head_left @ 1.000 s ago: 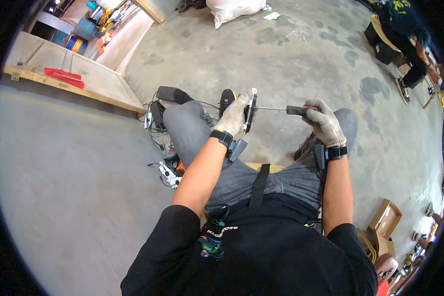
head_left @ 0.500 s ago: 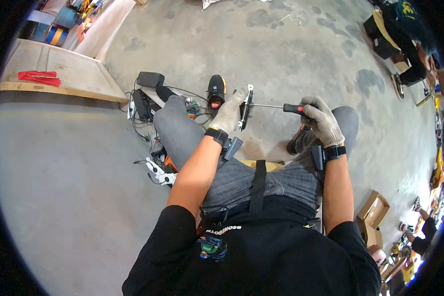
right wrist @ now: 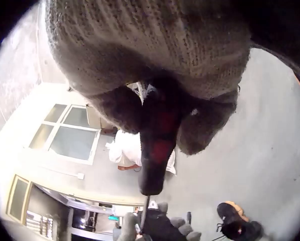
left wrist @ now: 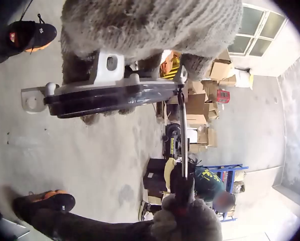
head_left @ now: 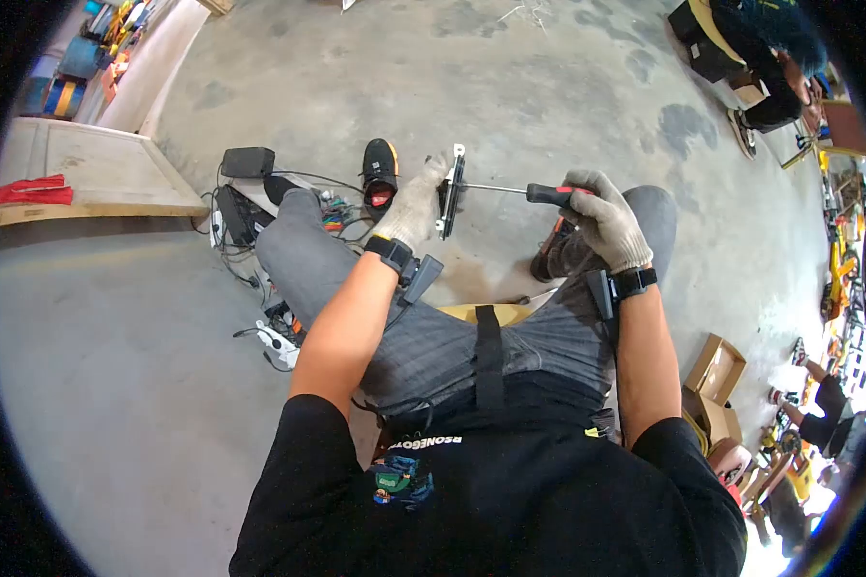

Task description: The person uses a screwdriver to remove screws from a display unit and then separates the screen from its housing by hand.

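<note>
In the head view my gloved left hand [head_left: 416,207] grips a narrow black part with white mounting tabs [head_left: 452,197], held up above the floor between the knees. My gloved right hand [head_left: 601,219] holds a screwdriver [head_left: 547,195] by its black and red handle. The screwdriver lies about level, its shaft pointing left at the part. The left wrist view shows the shaft [left wrist: 184,135] meeting one end of the glossy black part [left wrist: 110,98], beside a white tab. From the right wrist, fingers and thumb wrap the handle [right wrist: 157,145].
Black boxes [head_left: 247,163] and tangled cables lie on the floor by the left leg, with a white device [head_left: 277,346] behind. A wooden panel [head_left: 96,168] with a red cloth stands at left. An open cardboard box [head_left: 717,370] is at right; another person [head_left: 775,67] bends over at upper right.
The whole head view has shifted, so hands, part and floor objects appear farther left and slightly higher. The left hand still holds the part and the right hand the screwdriver, its shaft against the part.
</note>
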Tool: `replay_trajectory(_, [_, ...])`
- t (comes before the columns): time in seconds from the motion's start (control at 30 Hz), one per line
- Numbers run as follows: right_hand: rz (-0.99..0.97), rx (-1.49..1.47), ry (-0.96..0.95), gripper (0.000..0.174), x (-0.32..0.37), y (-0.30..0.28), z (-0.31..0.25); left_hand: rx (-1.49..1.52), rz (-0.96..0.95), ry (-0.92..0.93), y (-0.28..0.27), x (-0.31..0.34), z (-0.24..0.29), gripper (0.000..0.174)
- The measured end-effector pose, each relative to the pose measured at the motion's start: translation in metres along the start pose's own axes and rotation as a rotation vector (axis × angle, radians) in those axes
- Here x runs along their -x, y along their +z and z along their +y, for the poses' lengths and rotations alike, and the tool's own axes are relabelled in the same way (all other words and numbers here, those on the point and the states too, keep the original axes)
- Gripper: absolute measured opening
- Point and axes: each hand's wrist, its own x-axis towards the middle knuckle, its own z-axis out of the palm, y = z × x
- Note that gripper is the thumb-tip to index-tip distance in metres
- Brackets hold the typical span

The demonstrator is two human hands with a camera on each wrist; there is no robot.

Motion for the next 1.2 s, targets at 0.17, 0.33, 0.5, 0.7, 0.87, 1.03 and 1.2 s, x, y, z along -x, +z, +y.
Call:
replay_trajectory(0.17, [-0.021, -0.030, 0.046, 0.034, 0.005, 0.007, -0.009, 0.046, -0.045, -0.002, -0.004, 0.007, 0.005, 0.029])
replay_trajectory(0.33, [-0.055, 0.085, 0.119, 0.034, 0.003, 0.003, -0.008, 0.019, -0.013, 0.008, -0.004, 0.003, 0.004, 0.030])
replay_trajectory(0.5, [0.003, -0.123, 0.100, 0.033, 0.006, -0.002, -0.012, 0.012, -0.035, 0.007, -0.007, 0.002, 0.001, 0.029])
replay_trajectory(0.7, [-0.221, 0.361, -0.136, 0.038, -0.009, -0.013, -0.015, 0.058, 0.005, 0.030, 0.000, 0.007, 0.005, 0.035])
replay_trajectory(0.87, [-0.165, 0.069, 0.234, 0.038, -0.019, -0.014, 0.002, 0.031, 0.042, 0.024, -0.009, -0.005, -0.014, 0.034])
replay_trajectory(1.03, [-0.178, 0.007, 0.045, 0.037, -0.023, -0.018, 0.009, 0.127, 0.017, 0.009, -0.014, -0.011, -0.018, 0.028])
replay_trajectory(1.2, [-0.083, 0.214, 0.203, 0.039, -0.015, -0.005, -0.012, 0.022, -0.014, -0.017, -0.022, -0.011, -0.016, 0.028])
